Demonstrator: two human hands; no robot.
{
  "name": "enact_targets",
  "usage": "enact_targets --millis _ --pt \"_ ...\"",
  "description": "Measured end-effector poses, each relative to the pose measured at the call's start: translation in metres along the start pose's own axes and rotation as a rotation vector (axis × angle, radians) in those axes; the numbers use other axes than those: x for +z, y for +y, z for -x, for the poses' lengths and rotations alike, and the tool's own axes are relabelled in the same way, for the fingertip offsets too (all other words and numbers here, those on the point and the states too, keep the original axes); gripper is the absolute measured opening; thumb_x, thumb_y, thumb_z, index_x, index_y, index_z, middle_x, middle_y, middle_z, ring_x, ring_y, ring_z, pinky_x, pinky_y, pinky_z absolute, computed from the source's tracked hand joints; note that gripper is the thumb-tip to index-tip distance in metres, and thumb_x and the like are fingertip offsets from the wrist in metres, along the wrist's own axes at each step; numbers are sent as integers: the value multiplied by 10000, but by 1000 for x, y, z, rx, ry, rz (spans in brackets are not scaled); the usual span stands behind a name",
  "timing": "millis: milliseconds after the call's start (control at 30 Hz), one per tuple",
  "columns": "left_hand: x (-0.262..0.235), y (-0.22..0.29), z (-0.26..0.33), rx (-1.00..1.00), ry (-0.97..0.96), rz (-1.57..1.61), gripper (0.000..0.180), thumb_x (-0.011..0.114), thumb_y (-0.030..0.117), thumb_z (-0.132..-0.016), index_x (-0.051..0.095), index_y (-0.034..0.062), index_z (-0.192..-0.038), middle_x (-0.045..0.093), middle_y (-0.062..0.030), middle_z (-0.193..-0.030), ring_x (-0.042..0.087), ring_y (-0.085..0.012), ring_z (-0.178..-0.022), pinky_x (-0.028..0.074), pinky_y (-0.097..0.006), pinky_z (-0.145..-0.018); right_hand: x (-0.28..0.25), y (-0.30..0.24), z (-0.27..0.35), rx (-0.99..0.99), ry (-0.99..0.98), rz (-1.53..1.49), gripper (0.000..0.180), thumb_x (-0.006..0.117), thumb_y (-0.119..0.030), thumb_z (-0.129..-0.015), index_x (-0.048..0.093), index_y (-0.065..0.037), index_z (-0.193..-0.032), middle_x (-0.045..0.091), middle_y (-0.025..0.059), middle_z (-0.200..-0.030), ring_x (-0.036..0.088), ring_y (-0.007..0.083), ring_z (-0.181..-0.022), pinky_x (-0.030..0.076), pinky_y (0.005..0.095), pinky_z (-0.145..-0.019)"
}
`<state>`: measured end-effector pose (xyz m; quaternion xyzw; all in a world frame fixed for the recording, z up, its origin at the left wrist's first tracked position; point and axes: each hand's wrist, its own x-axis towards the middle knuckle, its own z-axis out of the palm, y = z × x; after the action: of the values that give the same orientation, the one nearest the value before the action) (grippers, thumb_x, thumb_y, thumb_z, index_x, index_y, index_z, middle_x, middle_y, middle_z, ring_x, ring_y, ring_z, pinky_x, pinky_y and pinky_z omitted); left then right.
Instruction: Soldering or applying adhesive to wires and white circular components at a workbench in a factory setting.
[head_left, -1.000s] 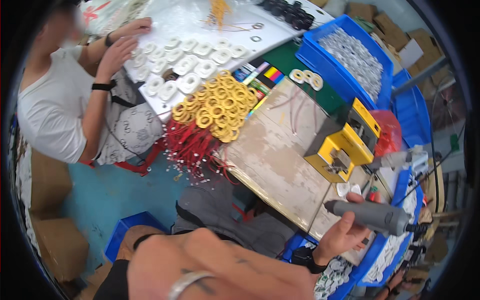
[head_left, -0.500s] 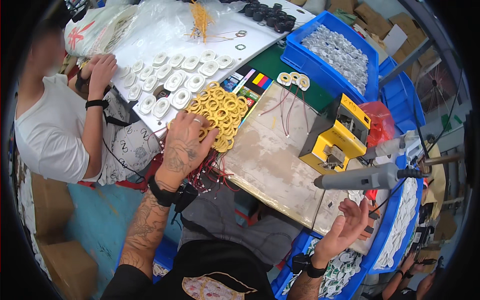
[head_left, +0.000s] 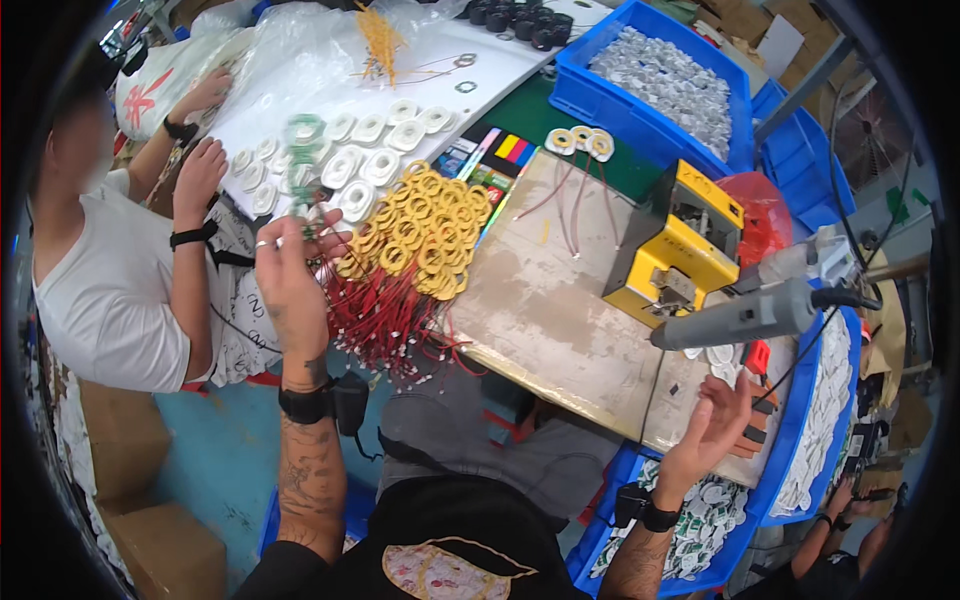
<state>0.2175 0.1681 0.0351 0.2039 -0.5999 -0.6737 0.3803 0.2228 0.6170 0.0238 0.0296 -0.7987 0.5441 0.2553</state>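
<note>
Left hand point(head_left: 290, 280): grip pinching a green-wound coil point(head_left: 303, 135), lifted.
Right hand point(head_left: 712, 425): grip released, under hanging driver point(head_left: 745, 315).
Progress: yellow coils point(head_left: 420, 230) beside the grip remain piled.

The green coil point(head_left: 303, 133) above the left hand point(head_left: 290, 280) is motion-blurred. Beside the yellow machine point(head_left: 675, 245), the far blue bin's point(head_left: 800, 160) contents stay hidden.

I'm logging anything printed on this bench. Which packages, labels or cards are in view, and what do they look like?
Flat printed card with bright colour stripes: on the green mat beside the yellow coil rings.
White plastic sack with red marking: upper left, bulging.
Brown cardboard boxes: on the floor, lower left.
</note>
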Motion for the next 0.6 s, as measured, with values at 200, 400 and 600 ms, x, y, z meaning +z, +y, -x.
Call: enact_targets --millis 200,400,600 --pt "-61 40 33 124 287 193 314 415 217 -1155 537 -39 -1290 707 -292 -1204 728 -333 -1054 568 -436 -995 -5 13 -6 15 23 -16 557 562 -110 -1068 383 0 -1584 625 133 -1249 580 213 -1167 440 389 -1099" --pt "-130 29 36 187 544 220 372 425 182 -1150 503 -114 -1360 644 -286 -1342 685 -325 -1174 552 -415 -1073 -10 30 -10 -18 55 -8 479 547 -109 -1101 424 13 -1548 626 118 -1262 584 202 -1186 448 368 -1088" --pt "-258 37 63 52 157 263 452 460 257 -1143 561 -97 -1404 622 -41 -1057 479 -101 -822 376 -250 -691 -21 93 -31 -29 -18 391 317 705 -78 -910 616 8 -1202 655 186 -1038 608 315 -994 500 423 -888"
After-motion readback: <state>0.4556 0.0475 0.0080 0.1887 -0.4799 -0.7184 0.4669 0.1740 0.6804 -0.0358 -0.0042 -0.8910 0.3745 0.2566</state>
